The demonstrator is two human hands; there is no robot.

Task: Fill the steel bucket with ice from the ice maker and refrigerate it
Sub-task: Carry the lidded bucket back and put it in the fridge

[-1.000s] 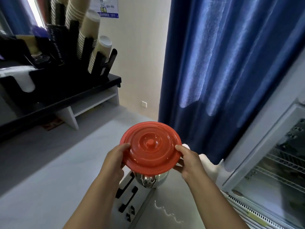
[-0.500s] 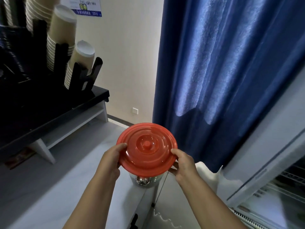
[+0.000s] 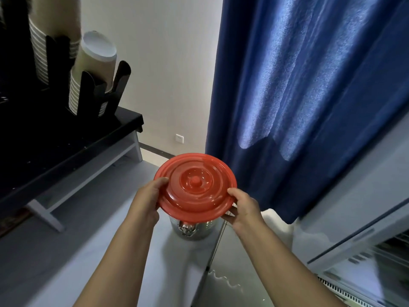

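Both hands: I am gripping the lid (image 3: 195, 185) by its rim, left hand (image 3: 147, 202) and right hand (image 3: 242, 207) on opposite sides, thumbs on top.
Bucket (image 3: 192, 228): it is standing on the counter (image 3: 88, 240), directly under the lid, near the fridge (image 3: 365, 251).
Lid: it is looking slightly tilted; I am aiming to lower it evenly, so it is sitting flat.
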